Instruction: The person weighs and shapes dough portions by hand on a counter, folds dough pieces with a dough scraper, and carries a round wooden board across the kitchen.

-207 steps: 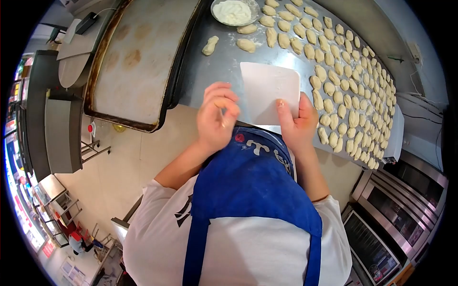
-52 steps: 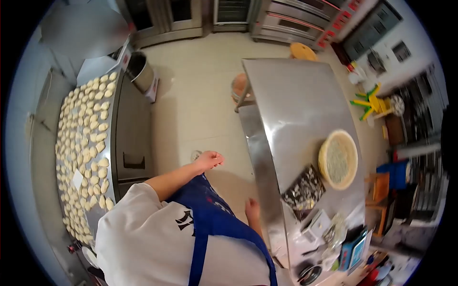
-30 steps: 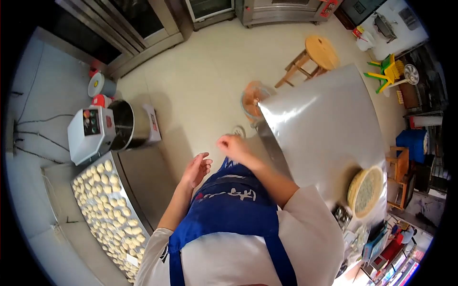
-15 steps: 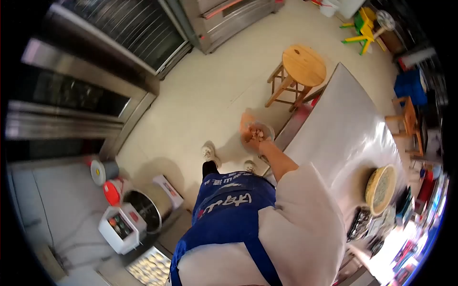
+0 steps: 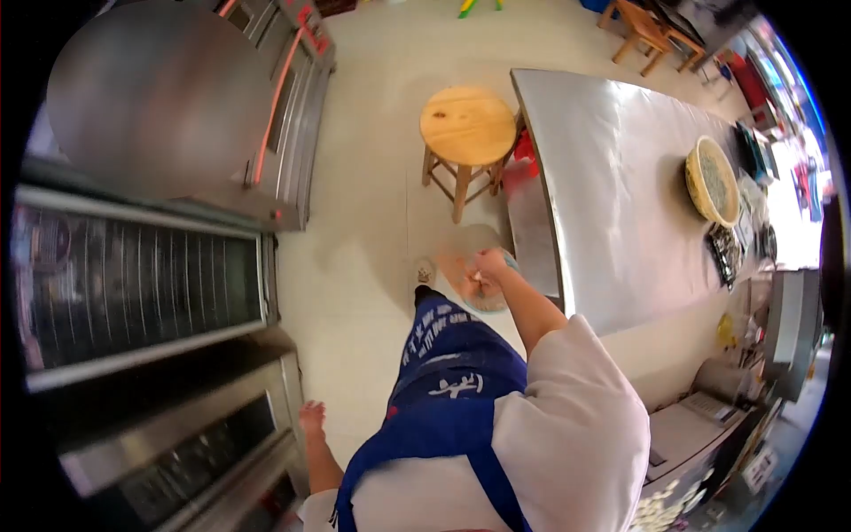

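Note:
My right hand [image 5: 488, 261] is closed on the rim of a see-through round bowl [image 5: 486, 304], which hangs low beside the metal table's near corner. Several pale and brownish pieces [image 5: 477, 282] lie in the bowl; blur hides what they are. My left hand [image 5: 312, 417] is at the lower left, away from my body, holding nothing, with its fingers apart. It is nearest to the steel oven front.
A round wooden stool [image 5: 467, 127] stands ahead, against the steel-topped table [image 5: 612, 186]. On that table sits a yellow basket [image 5: 712, 182] beside dark packages [image 5: 725, 254]. Steel ovens [image 5: 288, 115] and a glass-fronted rack cabinet [image 5: 142, 288] line the left. Tiled floor runs between.
My view has turned left and moved forward, so the stool and table appear nearer. My left hand has come into view at the lower left. The bowl stays in my right hand.

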Tool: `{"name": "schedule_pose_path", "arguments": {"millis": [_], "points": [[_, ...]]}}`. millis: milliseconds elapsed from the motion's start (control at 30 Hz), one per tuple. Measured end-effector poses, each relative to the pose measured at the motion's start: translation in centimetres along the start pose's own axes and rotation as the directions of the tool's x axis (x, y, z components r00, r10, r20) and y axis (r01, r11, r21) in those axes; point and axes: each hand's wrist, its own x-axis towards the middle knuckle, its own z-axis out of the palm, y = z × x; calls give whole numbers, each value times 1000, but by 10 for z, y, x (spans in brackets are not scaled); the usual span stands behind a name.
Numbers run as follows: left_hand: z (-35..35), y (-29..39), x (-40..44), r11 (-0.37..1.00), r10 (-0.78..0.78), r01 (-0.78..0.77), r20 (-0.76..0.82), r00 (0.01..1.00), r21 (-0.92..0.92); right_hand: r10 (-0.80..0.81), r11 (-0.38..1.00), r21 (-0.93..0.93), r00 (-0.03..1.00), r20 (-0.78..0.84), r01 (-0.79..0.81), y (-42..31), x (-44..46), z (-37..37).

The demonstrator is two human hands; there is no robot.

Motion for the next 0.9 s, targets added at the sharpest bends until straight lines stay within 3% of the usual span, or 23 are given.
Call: {"name": "schedule_pose_path", "arguments": {"millis": [67,100,133,167,200,233,267,333,367,433,467,567,667,800,833,900], "points": [[-1,76,51,937,279,-257,67,958,-235,213,859,502,960,-181,-96,-40,51,-10],[9,99,69,936,295,-270,85,952,-225,220,850,520,956,-195,-89,-61,77,-15],[15,121,81,917,383,-364,107,917,-164,341,588,808,917,-208,-35,-85,103,-18],[28,146,98,881,472,-460,140,871,-108,452,239,968,874,-176,71,-104,126,-29],[49,170,88,890,412,-445,245,878,100,467,209,975,868,-168,76,-117,150,-40],[62,195,61,847,320,-422,326,890,322,428,28,982,885,-182,189,-125,167,-41],[56,181,91,855,377,-512,578,724,84,397,-153,943,892,-216,296,-131,176,-39],[53,170,111,376,304,-817,775,554,436,485,-265,903,856,-179,339,-159,176,-41],[42,161,117,374,290,-819,785,548,435,543,-344,861,828,-142,374,-174,174,-44],[34,157,138,461,-130,-590,708,694,663,541,-421,813,830,-132,403,-199,171,-49],[33,167,145,408,-191,-574,681,707,710,534,-500,756,837,-115,423,-208,168,-44],[60,219,188,242,-192,-654,696,692,717,538,-475,673,792,-289,567,-208,189,-13],[104,300,241,83,-134,-746,749,649,661,599,-434,693,759,-256,576,-234,174,15],[199,449,270,-98,74,-801,807,586,591,614,-295,804,747,-254,516,-234,147,66],[227,480,258,-101,129,-820,824,551,564,643,-239,824,720,-262,513,-230,133,83],[283,522,245,-49,255,-921,896,363,387,673,-151,868,692,-261,474,-225,100,107]]}}
